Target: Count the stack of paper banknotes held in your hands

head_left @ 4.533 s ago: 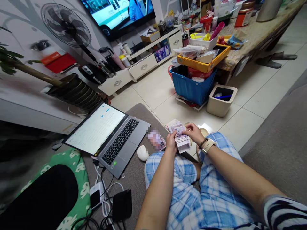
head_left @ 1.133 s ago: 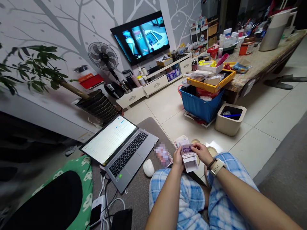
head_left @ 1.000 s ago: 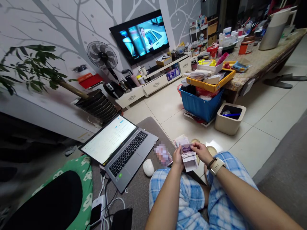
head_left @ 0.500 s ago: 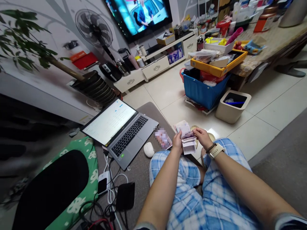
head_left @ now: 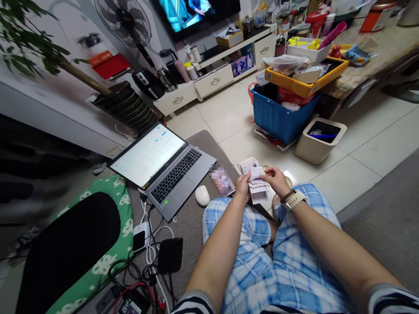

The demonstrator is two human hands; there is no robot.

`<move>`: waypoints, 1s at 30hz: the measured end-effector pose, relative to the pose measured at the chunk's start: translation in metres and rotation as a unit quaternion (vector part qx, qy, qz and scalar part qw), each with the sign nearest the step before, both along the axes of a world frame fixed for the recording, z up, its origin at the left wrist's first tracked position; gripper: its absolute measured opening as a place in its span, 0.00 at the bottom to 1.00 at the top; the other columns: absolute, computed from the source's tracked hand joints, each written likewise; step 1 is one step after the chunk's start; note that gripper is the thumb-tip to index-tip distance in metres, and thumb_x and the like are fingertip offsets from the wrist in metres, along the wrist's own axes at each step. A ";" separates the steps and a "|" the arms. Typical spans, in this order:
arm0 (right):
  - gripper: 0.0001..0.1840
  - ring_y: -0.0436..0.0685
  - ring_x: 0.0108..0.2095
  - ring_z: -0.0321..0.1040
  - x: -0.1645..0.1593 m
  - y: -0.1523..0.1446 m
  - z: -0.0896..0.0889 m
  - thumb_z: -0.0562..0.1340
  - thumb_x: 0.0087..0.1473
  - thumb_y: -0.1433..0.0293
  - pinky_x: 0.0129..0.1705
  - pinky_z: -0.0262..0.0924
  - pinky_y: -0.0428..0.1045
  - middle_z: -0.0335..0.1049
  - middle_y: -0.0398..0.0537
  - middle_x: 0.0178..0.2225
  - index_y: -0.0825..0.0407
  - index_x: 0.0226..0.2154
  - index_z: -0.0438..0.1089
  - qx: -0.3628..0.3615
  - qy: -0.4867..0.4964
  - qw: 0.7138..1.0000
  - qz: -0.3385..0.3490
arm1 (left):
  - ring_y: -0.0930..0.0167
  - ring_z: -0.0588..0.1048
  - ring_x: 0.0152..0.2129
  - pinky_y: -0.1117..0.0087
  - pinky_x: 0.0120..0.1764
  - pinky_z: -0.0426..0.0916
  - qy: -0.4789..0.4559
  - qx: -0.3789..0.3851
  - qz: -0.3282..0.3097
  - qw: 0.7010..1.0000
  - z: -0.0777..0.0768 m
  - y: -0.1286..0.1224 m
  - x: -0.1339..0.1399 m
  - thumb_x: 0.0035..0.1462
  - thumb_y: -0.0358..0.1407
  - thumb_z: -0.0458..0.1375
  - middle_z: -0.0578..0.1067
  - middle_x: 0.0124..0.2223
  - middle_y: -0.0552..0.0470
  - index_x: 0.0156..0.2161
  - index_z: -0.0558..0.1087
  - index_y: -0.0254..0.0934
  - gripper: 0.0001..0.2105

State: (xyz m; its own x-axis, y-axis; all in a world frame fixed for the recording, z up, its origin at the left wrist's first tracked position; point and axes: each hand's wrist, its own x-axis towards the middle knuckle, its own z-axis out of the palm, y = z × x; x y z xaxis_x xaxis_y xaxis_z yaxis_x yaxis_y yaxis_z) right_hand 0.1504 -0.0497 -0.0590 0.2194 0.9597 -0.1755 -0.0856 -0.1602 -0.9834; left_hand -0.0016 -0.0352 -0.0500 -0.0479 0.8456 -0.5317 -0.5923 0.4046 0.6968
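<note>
1. The banknotes (head_left: pixel 258 185) are sitting between the two hands, ahead of the lap; some ends are fanning out beyond the left grip, while others are hanging down on its near side.
2. Handling them well is probably calling for a firm base hold and a light touch at the edge, so that one note is parting without its neighbours sliding along; the uneven lower ends are looking likeliest to slip.
3. The left hand (head_left: pixel 242 187) is clamping the bundle at its left side, thumb on top, leaving no gap.
4. The right hand (head_left: pixel 275 180) is pinching the right edge of an upper note, thumb and fingertips together; whether it is catching one layer or several, I cannot tell.
5. Left of the left grip, a partly pixelated phone (head_left: pixel 228 186) is lying near, then a mouse (head_left: pixel 202 196), then an open laptop (head_left: pixel 178 192).
6. Well ahead of the right grip, a bin (head_left: pixel 314 147) is standing.
</note>
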 end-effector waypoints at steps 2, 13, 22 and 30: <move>0.34 0.59 0.33 0.68 0.001 0.000 -0.001 0.83 0.33 0.44 0.39 0.68 0.55 0.73 0.43 0.29 0.46 0.32 0.72 -0.002 -0.010 1.000 -0.003 | 0.50 0.88 0.51 0.51 0.59 0.78 -0.001 0.000 -0.004 1.000 -0.001 0.000 0.000 0.47 0.30 0.76 0.88 0.39 0.41 0.39 0.80 0.34 0.14; 0.30 0.59 0.31 0.68 0.000 0.002 -0.008 0.77 0.41 0.40 0.38 0.66 0.55 0.73 0.43 0.27 0.45 0.26 0.69 0.001 0.013 0.999 0.042 | 0.51 0.88 0.50 0.54 0.59 0.78 -0.001 0.005 -0.014 1.000 0.004 -0.003 0.000 0.47 0.30 0.77 0.88 0.38 0.42 0.37 0.81 0.34 0.13; 0.30 0.59 0.31 0.68 -0.001 0.003 -0.011 0.77 0.40 0.40 0.38 0.65 0.55 0.74 0.44 0.26 0.45 0.25 0.69 0.004 0.026 0.999 0.038 | 0.53 0.88 0.50 0.54 0.59 0.78 0.009 -0.008 0.000 1.000 0.007 -0.001 0.004 0.56 0.37 0.74 0.88 0.36 0.44 0.36 0.80 0.36 0.09; 0.31 0.58 0.29 0.67 -0.001 0.003 -0.010 0.78 0.38 0.40 0.36 0.63 0.55 0.72 0.43 0.26 0.45 0.26 0.69 0.006 0.042 0.998 0.041 | 0.52 0.87 0.52 0.54 0.61 0.77 0.027 -0.005 0.009 1.000 0.010 -0.002 0.004 0.57 0.37 0.75 0.87 0.35 0.43 0.35 0.80 0.36 0.10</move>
State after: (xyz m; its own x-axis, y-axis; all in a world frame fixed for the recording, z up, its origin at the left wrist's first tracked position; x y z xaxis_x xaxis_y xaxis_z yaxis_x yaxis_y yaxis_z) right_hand 0.1494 -0.0467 -0.0693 0.1241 0.9762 -0.1781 -0.1551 -0.1582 -0.9752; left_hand 0.0026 -0.0375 -0.0400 -0.0911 0.8385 -0.5371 -0.5615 0.4022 0.7231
